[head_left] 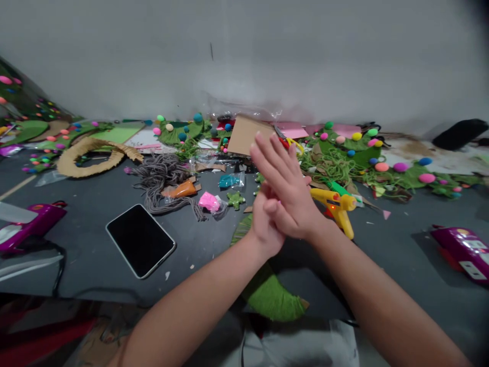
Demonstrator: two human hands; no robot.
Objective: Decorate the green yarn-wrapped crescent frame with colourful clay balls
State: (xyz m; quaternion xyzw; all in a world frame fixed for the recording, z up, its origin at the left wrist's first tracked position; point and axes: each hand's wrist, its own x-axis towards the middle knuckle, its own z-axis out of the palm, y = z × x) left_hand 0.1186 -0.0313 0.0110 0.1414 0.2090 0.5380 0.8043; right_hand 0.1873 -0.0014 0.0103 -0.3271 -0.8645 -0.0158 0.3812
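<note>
My right hand [286, 191] lies across my left hand [265, 224], palm to palm, above the table. Its fingers are stretched out; the left fingers are mostly hidden behind it. A small pink piece shows between the palms, mostly covered. Under my wrists is a curved cardboard form wrapped in green yarn [273, 295]. A yellow glue gun [338, 204] with a lit red light stands just right of my hands. To their left lie a green star-like piece [236, 200], a pink clay-like lump in plastic [210, 202] and a blue packet [231, 180].
A tablet or phone [141, 240] lies left, below grey yarn [160, 178] and a cardboard ring [91, 157]. Purple devices [464, 252] sit at both sides. Green yarn scraps, coloured pompoms, scissors [281, 136] and a cardboard sheet [244, 135] line the wall.
</note>
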